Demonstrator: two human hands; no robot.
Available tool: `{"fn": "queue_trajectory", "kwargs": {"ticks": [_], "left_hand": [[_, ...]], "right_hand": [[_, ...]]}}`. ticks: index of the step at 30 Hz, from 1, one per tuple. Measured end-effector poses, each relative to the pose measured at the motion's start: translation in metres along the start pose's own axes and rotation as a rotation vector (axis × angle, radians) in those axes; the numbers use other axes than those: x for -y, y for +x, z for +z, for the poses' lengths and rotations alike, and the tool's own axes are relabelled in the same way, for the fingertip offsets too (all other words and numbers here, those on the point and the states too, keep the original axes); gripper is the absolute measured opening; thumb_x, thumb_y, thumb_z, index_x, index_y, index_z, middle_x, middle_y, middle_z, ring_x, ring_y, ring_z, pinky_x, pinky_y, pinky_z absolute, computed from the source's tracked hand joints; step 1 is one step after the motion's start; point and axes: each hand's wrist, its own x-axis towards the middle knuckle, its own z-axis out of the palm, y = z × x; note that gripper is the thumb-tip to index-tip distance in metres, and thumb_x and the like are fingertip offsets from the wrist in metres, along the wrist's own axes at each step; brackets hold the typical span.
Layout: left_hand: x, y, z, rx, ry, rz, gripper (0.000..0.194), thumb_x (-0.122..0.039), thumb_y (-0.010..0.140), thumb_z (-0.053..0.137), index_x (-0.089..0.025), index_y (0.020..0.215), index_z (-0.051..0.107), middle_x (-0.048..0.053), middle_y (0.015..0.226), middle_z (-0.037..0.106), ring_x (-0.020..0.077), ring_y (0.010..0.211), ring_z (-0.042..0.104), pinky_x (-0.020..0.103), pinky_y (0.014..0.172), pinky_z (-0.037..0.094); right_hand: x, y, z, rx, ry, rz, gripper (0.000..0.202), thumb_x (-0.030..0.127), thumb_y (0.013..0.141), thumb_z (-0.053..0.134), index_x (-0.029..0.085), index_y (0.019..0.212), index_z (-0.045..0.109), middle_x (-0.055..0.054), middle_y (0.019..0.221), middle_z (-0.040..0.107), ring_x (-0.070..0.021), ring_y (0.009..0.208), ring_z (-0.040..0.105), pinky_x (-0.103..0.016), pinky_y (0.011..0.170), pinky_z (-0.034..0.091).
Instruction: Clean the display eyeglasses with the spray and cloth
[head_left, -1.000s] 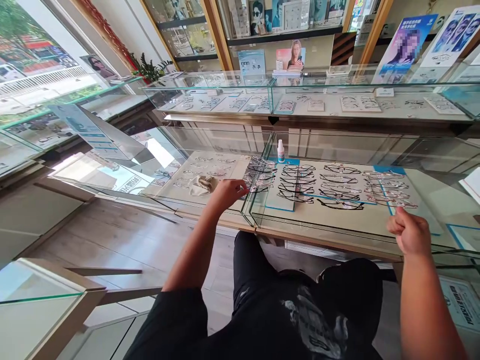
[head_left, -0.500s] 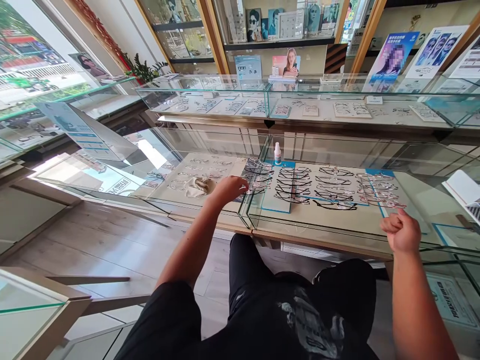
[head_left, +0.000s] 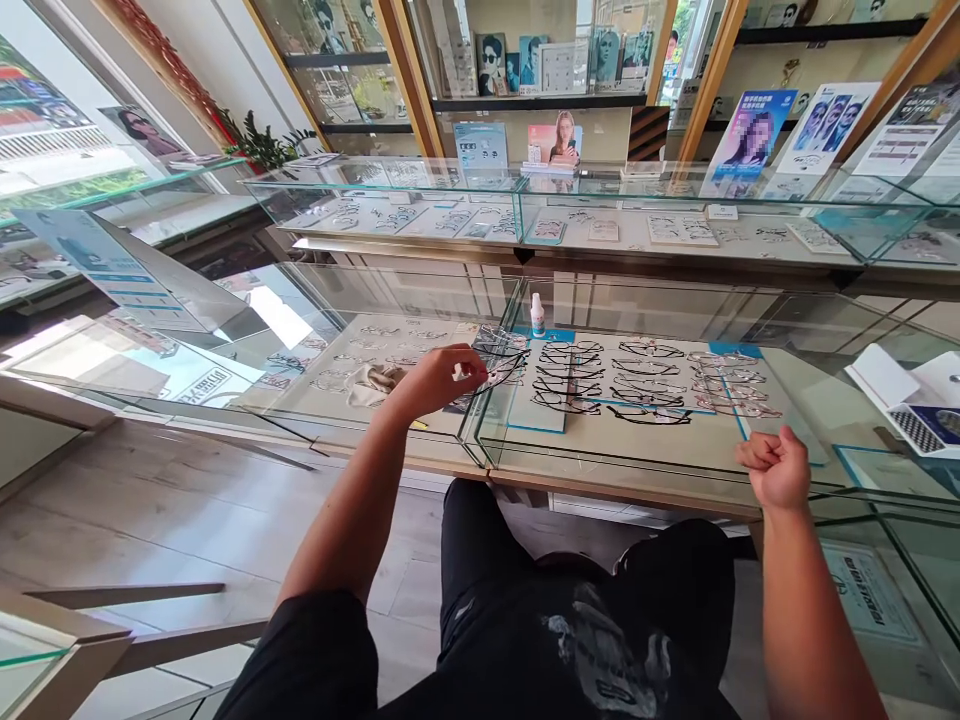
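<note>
My left hand (head_left: 444, 378) reaches over the glass counter, thumb and fingertips pinched on a pair of dark-framed eyeglasses (head_left: 504, 362) at the end of a column of frames. A crumpled beige cloth (head_left: 373, 384) lies just left of this wrist. My right hand (head_left: 780, 468) is a loose fist with the thumb on top, near the counter's front edge; nothing shows in it. Between the hands, several eyeglasses (head_left: 649, 368) lie in columns on the glass. A small white spray bottle (head_left: 537, 316) stands behind them.
The glass display counter (head_left: 600, 462) spans the view, with a joint in its top near my left hand. A folded sign (head_left: 112, 270) stands at left and an open white box (head_left: 904, 395) at right. Behind is a second glass case (head_left: 450, 180) with more eyeglasses.
The view has shifted slightly to the right. The dark eyeglasses at my left fingertips now show more clearly, pinched and tilted. My right hand stays curled in the same place.
</note>
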Motion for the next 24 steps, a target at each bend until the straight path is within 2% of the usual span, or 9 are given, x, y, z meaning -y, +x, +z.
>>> {"fn": "queue_trajectory", "kwargs": {"ticks": [3,6,10,14,15,17,19,21,24], "left_hand": [[-0.015,0.01,0.001,-0.015,-0.079,0.036,0.031,-0.05,0.098,0.07,-0.021,0.092,0.08,0.007,0.098,0.079,0.0199,0.091,0.072,0.032,0.084,0.055],[-0.033,0.029,0.003,0.061,-0.205,0.096,0.033,-0.052,0.098,0.072,-0.021,0.094,0.079,0.008,0.1,0.082,0.0211,0.094,0.075,0.034,0.09,0.058],[-0.057,0.071,0.013,0.17,-0.43,0.164,0.036,-0.056,0.096,0.078,-0.02,0.098,0.078,0.012,0.112,0.086,0.0236,0.103,0.078,0.037,0.095,0.062],[-0.07,0.117,0.036,0.124,-0.655,0.207,0.034,-0.053,0.091,0.086,-0.02,0.092,0.076,0.01,0.102,0.084,0.0208,0.097,0.078,0.037,0.093,0.061],[-0.072,0.128,0.044,0.109,-0.706,0.22,0.035,-0.053,0.09,0.088,-0.02,0.091,0.076,0.009,0.098,0.083,0.0197,0.094,0.077,0.036,0.091,0.061],[-0.072,0.146,0.063,0.059,-0.847,0.233,0.038,-0.054,0.087,0.093,-0.02,0.088,0.076,0.006,0.093,0.081,0.0189,0.093,0.075,0.035,0.091,0.061],[-0.07,0.161,0.082,0.01,-1.0,0.209,0.042,-0.056,0.084,0.097,-0.02,0.087,0.076,0.005,0.093,0.081,0.018,0.093,0.075,0.033,0.089,0.061],[-0.067,0.17,0.101,-0.01,-1.12,0.163,0.047,-0.059,0.08,0.099,-0.019,0.084,0.074,0.005,0.095,0.08,0.017,0.091,0.075,0.032,0.088,0.063],[-0.059,0.175,0.123,0.004,-1.213,0.046,0.054,-0.062,0.075,0.103,-0.018,0.084,0.072,0.005,0.098,0.079,0.0178,0.092,0.075,0.032,0.084,0.065]], "right_hand": [[0.006,0.001,0.011,0.014,0.017,0.003,0.081,0.08,0.096,0.06,0.027,0.048,0.022,0.008,0.044,0.011,-0.0098,0.043,0.011,-0.032,0.048,0.016],[0.02,0.011,0.037,0.074,0.025,0.005,0.081,0.082,0.095,0.057,0.028,0.048,0.02,0.008,0.046,0.009,-0.0107,0.046,0.009,-0.033,0.05,0.017],[0.051,0.043,0.092,0.161,0.023,-0.068,0.075,0.079,0.094,0.059,0.03,0.051,0.024,0.007,0.05,0.012,-0.0129,0.051,0.01,-0.036,0.054,0.02],[0.081,0.084,0.156,0.273,0.076,-0.083,0.065,0.078,0.094,0.053,0.031,0.055,0.032,0.004,0.055,0.021,-0.0166,0.055,0.021,-0.037,0.057,0.028],[0.084,0.093,0.17,0.306,0.084,-0.067,0.06,0.075,0.091,0.058,0.03,0.058,0.035,0.004,0.056,0.025,-0.017,0.056,0.024,-0.036,0.057,0.029],[0.084,0.111,0.196,0.33,0.14,-0.063,0.043,0.052,0.081,0.075,0.028,0.066,0.042,0.003,0.064,0.039,-0.0166,0.061,0.035,-0.034,0.061,0.035],[0.075,0.126,0.215,0.331,0.196,-0.047,0.038,0.032,0.069,0.08,0.027,0.071,0.043,0.004,0.071,0.046,-0.0159,0.068,0.044,-0.032,0.068,0.041],[0.06,0.139,0.226,0.315,0.196,-0.039,0.038,0.028,0.064,0.081,0.027,0.074,0.044,0.005,0.074,0.047,-0.0152,0.071,0.046,-0.031,0.07,0.042],[0.036,0.153,0.23,0.287,0.151,-0.045,0.033,0.029,0.068,0.08,0.027,0.077,0.048,0.005,0.076,0.054,-0.0152,0.072,0.048,-0.031,0.073,0.042]]}}
